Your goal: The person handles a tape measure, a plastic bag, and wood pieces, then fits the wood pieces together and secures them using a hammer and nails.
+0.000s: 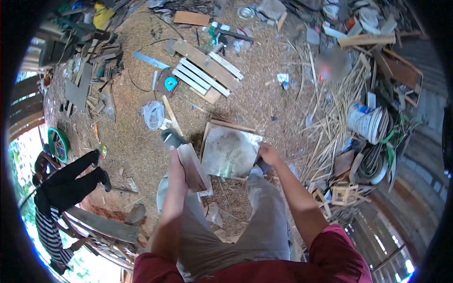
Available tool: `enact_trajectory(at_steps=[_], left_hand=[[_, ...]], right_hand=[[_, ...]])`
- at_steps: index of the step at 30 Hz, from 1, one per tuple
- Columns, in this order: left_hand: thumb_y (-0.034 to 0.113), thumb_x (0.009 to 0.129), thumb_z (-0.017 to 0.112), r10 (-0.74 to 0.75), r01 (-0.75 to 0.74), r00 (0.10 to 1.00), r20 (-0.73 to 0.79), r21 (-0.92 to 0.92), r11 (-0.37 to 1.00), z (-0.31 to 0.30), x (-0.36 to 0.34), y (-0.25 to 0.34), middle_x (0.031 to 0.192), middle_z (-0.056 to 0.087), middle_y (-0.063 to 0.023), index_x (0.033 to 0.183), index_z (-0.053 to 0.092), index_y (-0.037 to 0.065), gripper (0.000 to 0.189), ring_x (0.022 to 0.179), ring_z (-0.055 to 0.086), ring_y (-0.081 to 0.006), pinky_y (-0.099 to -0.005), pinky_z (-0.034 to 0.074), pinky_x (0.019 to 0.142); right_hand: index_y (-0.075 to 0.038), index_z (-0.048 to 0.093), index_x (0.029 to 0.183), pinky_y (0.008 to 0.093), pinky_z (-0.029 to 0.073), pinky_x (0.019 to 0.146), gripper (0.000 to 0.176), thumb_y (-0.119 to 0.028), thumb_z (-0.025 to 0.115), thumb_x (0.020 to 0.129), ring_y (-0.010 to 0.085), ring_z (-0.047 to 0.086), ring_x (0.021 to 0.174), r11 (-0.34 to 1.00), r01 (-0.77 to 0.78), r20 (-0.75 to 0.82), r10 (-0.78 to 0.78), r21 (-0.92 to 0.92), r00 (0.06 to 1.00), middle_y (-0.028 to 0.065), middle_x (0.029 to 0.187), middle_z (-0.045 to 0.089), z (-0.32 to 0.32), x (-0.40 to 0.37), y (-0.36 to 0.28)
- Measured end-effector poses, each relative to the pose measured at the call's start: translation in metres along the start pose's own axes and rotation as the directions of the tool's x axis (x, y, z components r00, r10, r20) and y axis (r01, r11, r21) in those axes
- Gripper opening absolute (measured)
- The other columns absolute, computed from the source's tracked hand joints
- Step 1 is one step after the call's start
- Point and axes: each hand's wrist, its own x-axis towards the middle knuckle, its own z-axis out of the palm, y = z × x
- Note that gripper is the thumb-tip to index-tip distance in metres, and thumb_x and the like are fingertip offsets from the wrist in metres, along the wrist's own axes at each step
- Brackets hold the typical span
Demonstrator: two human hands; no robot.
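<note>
Near the middle of the chip-strewn floor (127, 165), between the wearer's feet, lies the square panel (230, 152), its shiny face smudged and turned up, with wood showing along its far and left edges. The right hand (269, 154) is closed on the panel's right edge near the far corner; some of its fingers are hidden. The left hand (175, 165) is clamped on the left side of a tilted wooden board (192, 167), just beside the panel's left edge. Beyond the board, toward the floor's far edge, are a plastic bag (154, 115), a narrow wood strip (172, 115), a teal tape measure (170, 84) resting on a brown piece, and a metal ruler (150, 60). To the right of these, pale slats (191, 78) lie beside a wide plank (207, 65), with a hammer (233, 34) farther off. Toward the floor's right edge stand a heap of thin sticks (325, 120), a white bucket (363, 123) on its side and a small wooden frame (345, 195). At the floor's left edge, a second person (61, 188) in dark trousers and a striped top is near a green basin (58, 144), well apart from the wearer's hands.
</note>
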Motion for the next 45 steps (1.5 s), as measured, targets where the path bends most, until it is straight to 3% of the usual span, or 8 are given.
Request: enact_trajectory(at_steps=[7,15,19,23,29,36,39,45], left_hand=[[0.06,0.111,0.047,-0.114,0.086,0.99,-0.079,-0.301,0.95,0.006,0.124,0.019,0.129,0.066,-0.0109,0.142,0.059,0.004,0.065,0.111,0.066,-0.0228,-0.0395,0.055,0.096],[0.07,0.105,0.051,-0.254,0.263,0.964,0.073,-0.37,0.891,0.041,0.218,0.067,0.116,0.068,-0.0096,0.136,0.062,0.006,0.072,0.106,0.064,-0.0215,-0.0408,0.054,0.094],[0.068,0.106,0.05,-0.412,0.367,0.911,-0.026,-0.407,0.836,0.021,0.252,0.08,0.114,0.071,-0.0129,0.133,0.066,0.001,0.073,0.101,0.068,-0.0229,-0.0401,0.054,0.093],[0.067,0.106,0.049,-0.49,0.478,0.841,-0.228,-0.111,0.871,0.002,0.262,0.102,0.117,0.072,-0.0177,0.134,0.067,-0.003,0.077,0.107,0.068,-0.0262,-0.04,0.052,0.096],[0.061,0.11,0.046,-0.193,0.2,0.971,-0.143,0.035,0.979,0.015,0.282,0.077,0.115,0.072,-0.0184,0.128,0.068,-0.003,0.07,0.108,0.065,-0.0261,-0.0402,0.049,0.098],[0.048,0.113,0.048,0.084,-0.098,0.985,-0.151,-0.091,0.991,0.068,0.243,0.145,0.092,0.065,-0.0124,0.114,0.065,0.001,0.05,0.084,0.06,-0.0203,-0.0352,0.049,0.079],[0.044,0.114,0.049,0.143,-0.133,0.988,-0.061,0.146,0.98,0.065,0.24,0.148,0.087,0.062,-0.0121,0.104,0.062,0.003,0.045,0.078,0.056,-0.0194,-0.0348,0.048,0.073],[0.045,0.115,0.042,0.272,-0.231,0.96,-0.073,0.346,0.909,0.031,0.291,0.127,0.093,0.064,-0.0249,0.106,0.06,0.002,0.048,0.087,0.06,-0.0451,-0.0508,0.048,0.081]], right_hand=[[-0.004,0.065,0.133,0.0418,0.054,0.1,0.038,-0.027,0.06,0.103,0.0322,0.072,0.115,0.786,-0.101,0.026,0.147,-0.61,0.989,0.0212,0.118,0.075,-0.074,0.006,0.086],[-0.003,0.059,0.141,0.0319,0.051,0.083,0.048,-0.024,0.075,0.101,0.0143,0.063,0.094,0.991,-0.111,-0.07,0.106,-0.069,0.992,0.0095,0.109,0.072,-0.065,0.159,-0.079],[-0.003,0.055,0.148,0.0369,0.052,0.1,0.06,-0.023,0.079,0.097,0.0222,0.064,0.121,0.997,-0.04,-0.052,0.043,0.059,0.998,0.0168,0.132,0.068,-0.029,0.229,-0.179],[-0.001,0.051,0.151,0.0411,0.05,0.107,0.072,-0.029,0.082,0.093,0.0286,0.061,0.128,0.943,0.083,0.004,-0.086,-0.323,0.996,0.0202,0.138,0.064,-0.017,0.284,-0.24],[0.0,0.056,0.148,0.0485,0.053,0.107,0.072,-0.035,0.08,0.09,0.045,0.065,0.127,0.873,0.116,0.017,-0.123,-0.474,0.992,0.029,0.14,0.064,-0.006,0.322,-0.284],[-0.004,0.062,0.142,0.041,0.048,0.112,0.046,-0.025,0.071,0.103,0.0304,0.062,0.133,0.959,0.269,0.251,-0.239,-0.09,0.938,0.0169,0.14,0.066,-0.016,0.28,-0.315],[-0.003,0.063,0.139,0.041,0.049,0.11,0.046,-0.03,0.069,0.102,0.034,0.063,0.13,0.883,0.319,0.352,-0.194,-0.343,0.916,0.0198,0.137,0.067,-0.045,0.261,-0.358],[-0.004,0.059,0.144,0.0456,0.054,0.105,0.06,-0.036,0.076,0.096,0.0403,0.068,0.122,0.85,0.362,0.308,-0.252,-0.382,0.917,0.0244,0.138,0.066,-0.087,0.348,-0.27]])
